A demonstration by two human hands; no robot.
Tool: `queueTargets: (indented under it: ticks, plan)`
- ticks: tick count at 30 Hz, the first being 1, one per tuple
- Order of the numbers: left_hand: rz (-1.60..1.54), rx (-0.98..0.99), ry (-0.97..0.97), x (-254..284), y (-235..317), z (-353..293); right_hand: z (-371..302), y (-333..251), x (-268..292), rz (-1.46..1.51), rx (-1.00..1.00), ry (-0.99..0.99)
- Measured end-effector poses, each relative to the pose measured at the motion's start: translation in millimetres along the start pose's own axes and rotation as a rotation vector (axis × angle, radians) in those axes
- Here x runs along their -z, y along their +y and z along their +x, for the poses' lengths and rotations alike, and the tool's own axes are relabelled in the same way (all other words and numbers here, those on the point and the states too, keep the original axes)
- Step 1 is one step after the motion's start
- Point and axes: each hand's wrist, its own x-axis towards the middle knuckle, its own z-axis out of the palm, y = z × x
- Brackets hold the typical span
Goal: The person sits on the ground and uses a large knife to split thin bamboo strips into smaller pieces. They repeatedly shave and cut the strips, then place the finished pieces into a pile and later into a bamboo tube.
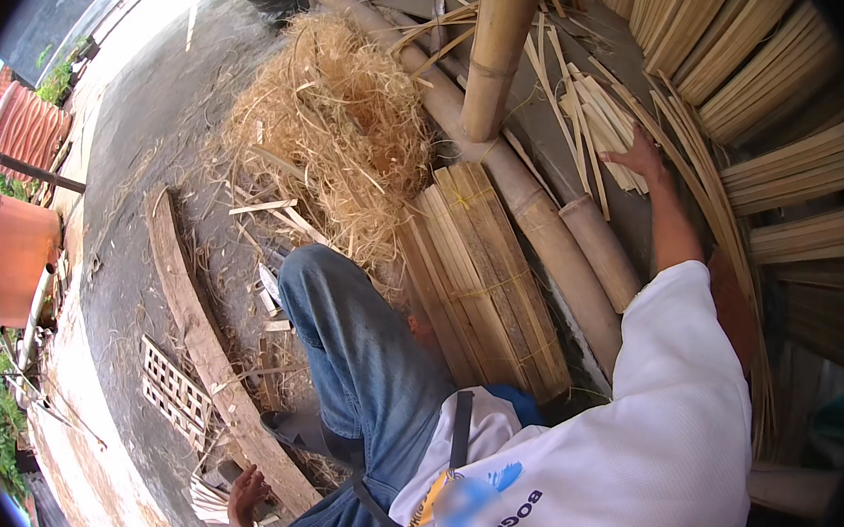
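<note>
While the person sits on the ground in blue jeans and a white shirt, the right hand (637, 157) stretches out with fingers spread and rests on a loose bundle of thin bamboo strips (599, 126) — these lie beside thick bamboo poles (539, 218) and a tied stack of flat slats (489, 278). The left hand (246, 496) hangs low, fingers loosely curled and holding nothing, just beside a long wooden plank (211, 352) — a heap of straw-like shavings (334, 121) lies ahead.
</note>
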Motion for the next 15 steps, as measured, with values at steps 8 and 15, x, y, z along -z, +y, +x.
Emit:
queueTargets:
  ticks: [8, 15]
  plan:
    - [0.094, -0.020, 0.003, -9, 17, -13, -38, -26, -24, -0.018, -0.005, 0.295]
    - [0.077, -0.067, 0.025, -12, 25, -14, -37, -17, -60, 0.058, 0.094, 0.448]
